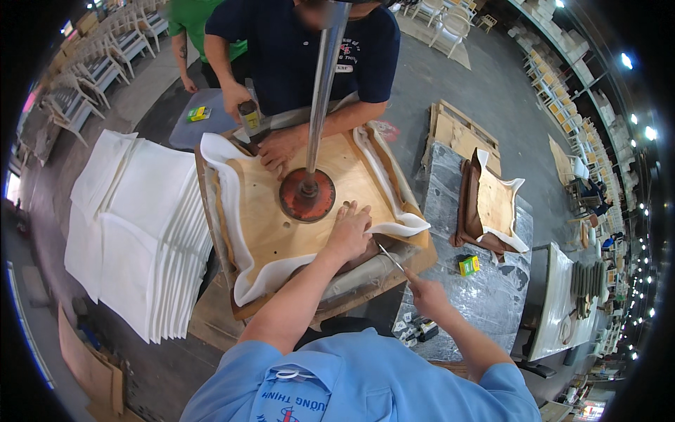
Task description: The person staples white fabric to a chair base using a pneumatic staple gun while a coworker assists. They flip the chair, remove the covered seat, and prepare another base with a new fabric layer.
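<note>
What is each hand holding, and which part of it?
The right hand grips a thin metal tool by its near end. The left hand holds nothing; it presses flat on the wooden seat board.

The left hand (348, 231) presses white foam (394, 226) onto a plywood seat board (281, 218); the right hand (425, 295) grips a thin metal tool (389, 257) just beside it.

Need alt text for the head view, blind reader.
The person's left hand presses white padding onto a plywood seat board under a round press foot, while the right hand holds a thin metal tool; a co-worker's hand steadies the far edge.
</note>
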Demonstrator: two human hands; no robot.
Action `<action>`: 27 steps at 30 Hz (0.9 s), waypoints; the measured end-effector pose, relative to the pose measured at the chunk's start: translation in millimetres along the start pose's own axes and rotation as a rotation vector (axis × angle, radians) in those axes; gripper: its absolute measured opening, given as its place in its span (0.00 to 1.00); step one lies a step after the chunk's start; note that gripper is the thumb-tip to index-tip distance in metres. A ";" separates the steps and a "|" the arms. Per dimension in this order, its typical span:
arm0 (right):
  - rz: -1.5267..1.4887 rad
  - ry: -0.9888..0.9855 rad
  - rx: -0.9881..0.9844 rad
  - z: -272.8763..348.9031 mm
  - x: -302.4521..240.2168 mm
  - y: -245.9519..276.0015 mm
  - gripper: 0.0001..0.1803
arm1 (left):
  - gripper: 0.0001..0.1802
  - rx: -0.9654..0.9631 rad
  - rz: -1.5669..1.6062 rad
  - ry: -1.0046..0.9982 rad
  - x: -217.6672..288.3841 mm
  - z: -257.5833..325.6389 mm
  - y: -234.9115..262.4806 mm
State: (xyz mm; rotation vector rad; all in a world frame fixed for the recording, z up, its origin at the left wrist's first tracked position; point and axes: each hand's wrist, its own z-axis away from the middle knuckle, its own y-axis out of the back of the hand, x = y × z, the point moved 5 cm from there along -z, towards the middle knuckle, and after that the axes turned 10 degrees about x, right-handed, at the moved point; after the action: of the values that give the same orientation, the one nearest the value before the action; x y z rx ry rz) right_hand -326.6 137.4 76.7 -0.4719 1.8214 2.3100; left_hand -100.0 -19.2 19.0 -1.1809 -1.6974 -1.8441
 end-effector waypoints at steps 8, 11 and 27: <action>-0.085 -0.052 0.013 2.5 5.0 -3.6 0.35 | 0.11 -0.012 -0.005 -0.007 2.4 -0.5 0.5; -0.466 -0.277 -0.158 1.2 17.0 -6.5 0.33 | 0.16 -0.004 -0.006 -0.017 1.1 1.1 1.0; -0.010 -0.064 0.068 20.2 -17.2 -7.4 0.35 | 0.26 0.245 -0.169 -0.274 52.3 70.8 -9.3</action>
State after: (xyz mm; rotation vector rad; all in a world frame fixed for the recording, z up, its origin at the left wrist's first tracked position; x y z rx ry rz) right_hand -311.0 159.9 80.0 -0.3913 1.8570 2.2216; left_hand -114.2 63.2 48.1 -1.2646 -2.1633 -1.5598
